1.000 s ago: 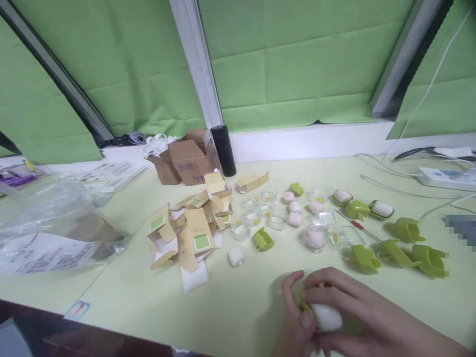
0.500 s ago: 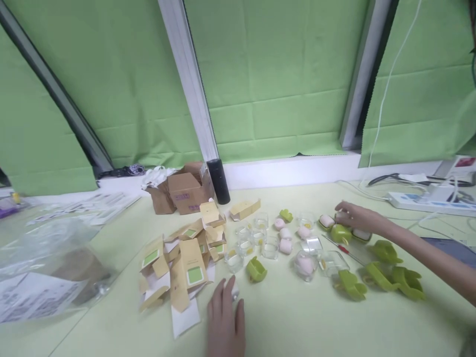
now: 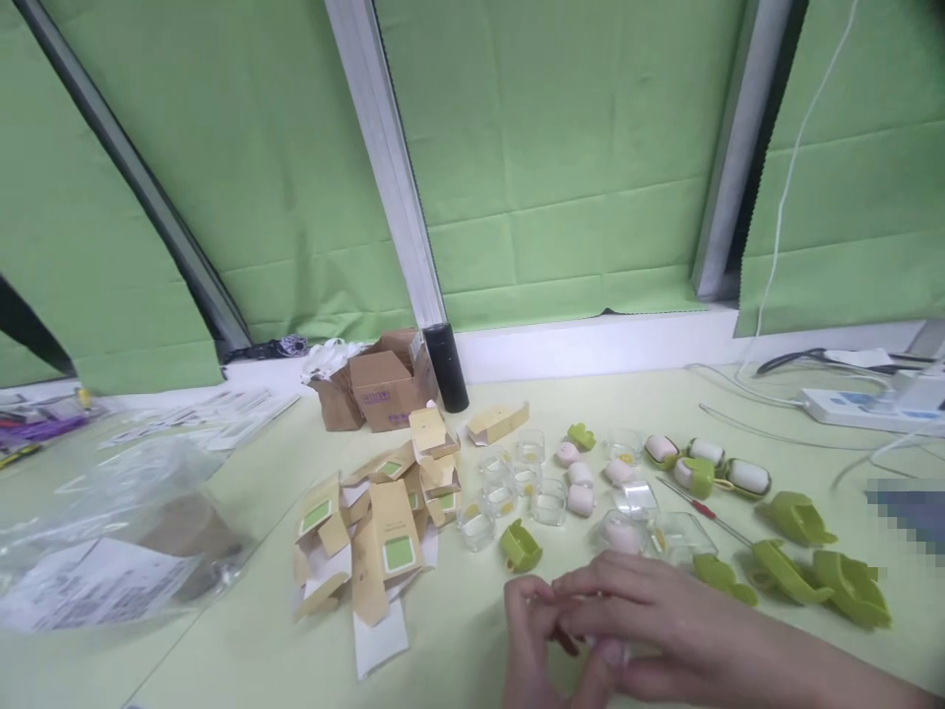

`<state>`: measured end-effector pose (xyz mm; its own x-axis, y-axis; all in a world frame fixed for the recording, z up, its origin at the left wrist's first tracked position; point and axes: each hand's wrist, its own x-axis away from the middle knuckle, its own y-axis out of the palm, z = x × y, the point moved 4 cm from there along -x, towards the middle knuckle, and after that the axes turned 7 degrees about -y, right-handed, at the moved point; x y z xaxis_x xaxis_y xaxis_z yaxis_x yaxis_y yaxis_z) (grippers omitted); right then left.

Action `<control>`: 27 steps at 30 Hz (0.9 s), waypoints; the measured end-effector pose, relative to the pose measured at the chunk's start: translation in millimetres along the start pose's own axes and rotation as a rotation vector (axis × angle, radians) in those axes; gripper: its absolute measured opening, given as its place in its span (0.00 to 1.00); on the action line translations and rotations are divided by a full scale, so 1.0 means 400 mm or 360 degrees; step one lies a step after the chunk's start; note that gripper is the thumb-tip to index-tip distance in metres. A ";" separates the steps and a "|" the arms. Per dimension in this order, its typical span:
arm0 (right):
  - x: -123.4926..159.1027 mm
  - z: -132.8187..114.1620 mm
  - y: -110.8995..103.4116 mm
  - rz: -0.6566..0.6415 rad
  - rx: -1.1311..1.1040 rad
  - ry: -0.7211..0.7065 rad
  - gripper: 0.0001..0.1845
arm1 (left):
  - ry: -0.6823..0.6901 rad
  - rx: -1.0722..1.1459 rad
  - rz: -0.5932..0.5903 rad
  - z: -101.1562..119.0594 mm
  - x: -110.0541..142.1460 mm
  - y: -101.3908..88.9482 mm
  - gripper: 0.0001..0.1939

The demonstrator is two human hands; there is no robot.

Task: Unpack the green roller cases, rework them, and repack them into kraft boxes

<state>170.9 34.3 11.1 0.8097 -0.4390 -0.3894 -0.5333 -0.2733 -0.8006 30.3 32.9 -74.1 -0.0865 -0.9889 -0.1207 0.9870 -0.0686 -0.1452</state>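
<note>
My left hand (image 3: pixel 526 640) and my right hand (image 3: pixel 657 615) meet at the bottom of the view, fingers curled in against each other. A small pale, partly dark object shows between them, mostly covered, so its kind is unclear. Just beyond lie a green plastic piece (image 3: pixel 521 547) and a clear container (image 3: pixel 677 535). Several clear plastic cups (image 3: pixel 548 505) stand in a cluster, with pinkish-white rounded pieces (image 3: pixel 581 498) beside them. To the right, a thin tool with a red middle (image 3: pixel 703 508) lies near green plastic shells (image 3: pixel 797 519) and white pieces in dark-rimmed shells (image 3: pixel 747 478).
Opened yellow cartons (image 3: pixel 391 527) spread left of the cups. A brown cardboard box (image 3: pixel 380 389) and a black cylinder (image 3: pixel 446 369) stand at the back. At far left lies a clear plastic bag (image 3: pixel 110 551); a white power strip (image 3: pixel 849 406) with cables sits at right.
My right hand has come from the white pieces at the right to the front middle. My left hand has moved right and curled to meet it. The view has shifted slightly.
</note>
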 end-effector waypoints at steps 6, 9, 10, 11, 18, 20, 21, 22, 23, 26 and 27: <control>0.070 0.072 -0.031 0.0834 -0.0463 0.0716 0.18 | -0.0044 -0.1073 0.0408 0.050 -0.080 -0.065 0.28; 0.101 0.083 -0.033 0.0950 -0.0753 0.0902 0.18 | -0.0024 -0.1354 0.0344 0.049 -0.098 -0.066 0.18; 0.108 0.083 -0.029 0.0958 -0.0815 0.0934 0.18 | -0.0014 -0.1372 0.0290 0.049 -0.097 -0.061 0.13; 0.114 0.083 -0.024 0.0951 -0.0861 0.0950 0.18 | -0.0017 -0.1347 0.0217 0.049 -0.094 -0.055 0.11; 0.135 0.067 -0.001 0.0964 -0.0601 0.0756 0.19 | -0.0334 -0.0052 -0.0277 0.034 -0.024 0.008 0.08; 0.133 0.049 -0.010 0.0937 -0.0386 0.0626 0.18 | -0.0476 0.0397 -0.0340 0.022 -0.006 0.037 0.10; 0.132 0.039 -0.015 0.0926 -0.0282 0.0566 0.19 | -0.0539 0.0541 -0.0353 0.016 -0.001 0.052 0.10; 0.130 0.029 -0.019 0.0911 -0.0189 0.0516 0.22 | -0.0590 0.0635 -0.0359 0.011 0.003 0.066 0.11; 0.129 0.021 -0.020 0.0884 -0.0113 0.0476 0.25 | -0.0641 0.0697 -0.0369 0.007 0.005 0.080 0.11; 0.127 0.016 -0.005 0.0808 -0.0023 0.0492 0.28 | -0.0779 0.0846 -0.0417 -0.003 0.010 0.119 0.14; 0.128 0.020 0.004 0.0815 -0.0026 0.0533 0.28 | -0.0812 0.0899 -0.0431 -0.007 0.012 0.129 0.16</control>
<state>213.3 18.2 -13.7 0.3296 -0.7626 -0.5565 -0.8402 0.0319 -0.5413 80.5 24.9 -84.9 -0.3946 -0.8574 0.3304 0.8717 -0.2357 0.4295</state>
